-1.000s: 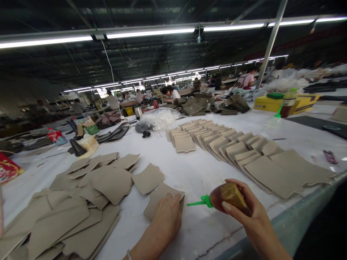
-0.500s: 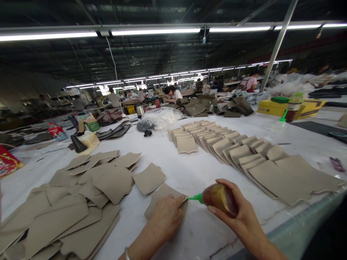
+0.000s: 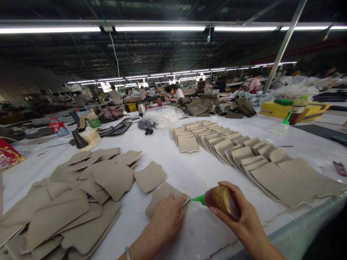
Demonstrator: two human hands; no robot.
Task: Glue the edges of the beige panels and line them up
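Observation:
My right hand [image 3: 242, 213] is wrapped round a squeeze bottle [image 3: 223, 202] of brownish-amber liquid, which lies tilted almost level. Its green nozzle [image 3: 197, 199] points left, with the tip at the right corner of a grey-beige leather-like piece [image 3: 159, 193]. Over that piece lies my left hand [image 3: 169, 216], fingers pressing it to the table near that same corner; the thumb is hidden. Just behind sits a similar loose piece [image 3: 150, 176]. Whether liquid is coming from the tip is too small to tell.
A loose heap of grey-beige pieces [image 3: 67, 206] covers the table's left. Overlapping rows of them [image 3: 233, 151] run along the right. Behind are a clear plastic bag [image 3: 162, 117], a yellow box [image 3: 276, 109] and another green-tipped bottle [image 3: 296, 110]. People sit at far tables.
The view has shifted slightly. The bottle's nozzle stays at the piece's right corner, and my left hand keeps pressing there with its fingers slightly shifted.

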